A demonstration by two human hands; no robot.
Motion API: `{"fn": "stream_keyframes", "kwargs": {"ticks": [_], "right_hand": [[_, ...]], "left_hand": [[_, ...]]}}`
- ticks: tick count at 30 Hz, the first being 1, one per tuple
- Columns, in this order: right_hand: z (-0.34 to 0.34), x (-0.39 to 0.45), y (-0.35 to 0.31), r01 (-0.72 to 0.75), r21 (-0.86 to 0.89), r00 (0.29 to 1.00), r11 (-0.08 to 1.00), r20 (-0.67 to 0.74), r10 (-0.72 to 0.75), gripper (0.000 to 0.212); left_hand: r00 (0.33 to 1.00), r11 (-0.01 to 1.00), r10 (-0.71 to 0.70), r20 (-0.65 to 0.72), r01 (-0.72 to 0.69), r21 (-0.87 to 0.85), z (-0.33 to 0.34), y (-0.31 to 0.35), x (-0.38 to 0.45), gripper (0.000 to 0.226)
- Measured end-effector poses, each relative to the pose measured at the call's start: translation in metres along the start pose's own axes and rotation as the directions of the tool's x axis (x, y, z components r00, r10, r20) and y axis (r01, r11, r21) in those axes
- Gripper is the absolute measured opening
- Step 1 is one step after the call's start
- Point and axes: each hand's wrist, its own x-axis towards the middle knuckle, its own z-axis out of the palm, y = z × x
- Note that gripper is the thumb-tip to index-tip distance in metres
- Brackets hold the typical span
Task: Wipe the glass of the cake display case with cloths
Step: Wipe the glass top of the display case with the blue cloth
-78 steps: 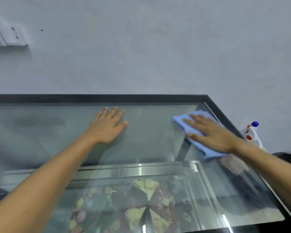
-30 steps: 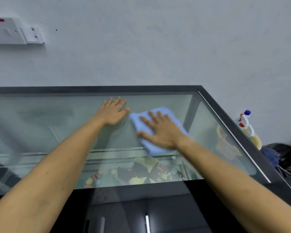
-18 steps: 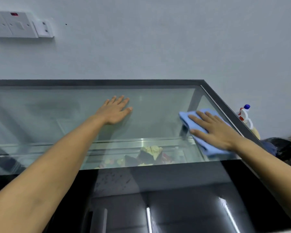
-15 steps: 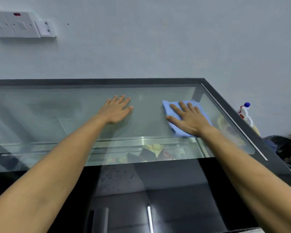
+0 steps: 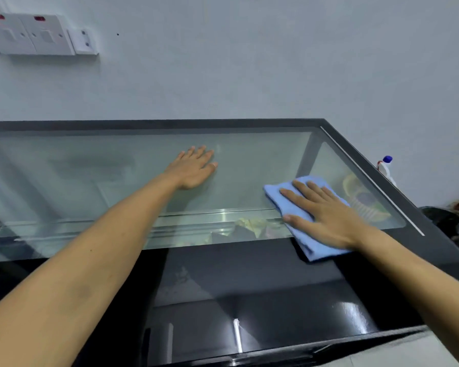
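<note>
The display case's glass top runs across the view with a black frame around it. My right hand lies flat, fingers spread, pressing a folded blue cloth onto the glass near the right end, where the clear pane meets the dark front part. My left hand rests palm down on the glass further left and holds nothing. Cake slices show dimly through the glass between the hands.
A white spray bottle with a blue cap stands beyond the case's right edge. Wall sockets sit on the grey wall at upper left. A dark bin or bag lies at the far right.
My right hand has slid the blue cloth back and forth across the glass, now toward the right and nearer to me. The left hand has stayed planted.
</note>
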Motion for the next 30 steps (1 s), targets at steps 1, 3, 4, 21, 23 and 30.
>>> {"fn": "stream_keyframes", "kwargs": {"ticks": [1, 3, 4, 21, 23, 30], "right_hand": [[0.000, 0.027, -0.008, -0.086, 0.031, 0.996, 0.996, -0.023, 0.087, 0.092], [0.007, 0.075, -0.050, -0.145, 0.044, 0.989, 0.989, -0.005, 0.145, 0.088], [0.013, 0.085, -0.080, -0.105, 0.016, 0.994, 0.994, 0.003, 0.105, 0.088], [0.008, 0.090, -0.094, -0.003, -0.030, 1.000, 1.000, 0.010, 0.004, 0.104], [0.019, 0.064, -0.155, 0.225, -0.049, 0.973, 0.973, 0.052, -0.223, 0.095], [0.002, -0.094, -0.052, 0.395, 0.037, 0.916, 0.918, 0.052, -0.397, 0.075]], "left_hand": [[1.000, 1.000, 0.000, -0.003, 0.000, 0.003, 0.000, 0.001, 0.000, 0.065], [1.000, 1.000, -0.006, -0.010, 0.006, 0.000, 0.000, 0.002, -0.001, 0.064], [1.000, 1.000, -0.005, -0.005, 0.005, -0.007, -0.001, 0.002, -0.001, 0.063], [1.000, 1.000, 0.027, -0.012, -0.027, 0.005, -0.005, -0.015, -0.026, 0.061], [1.000, 1.000, 0.021, -0.016, -0.021, -0.001, -0.006, -0.015, -0.026, 0.059], [0.998, 0.999, 0.050, -0.027, -0.051, -0.013, -0.001, -0.024, -0.022, 0.061]]}}
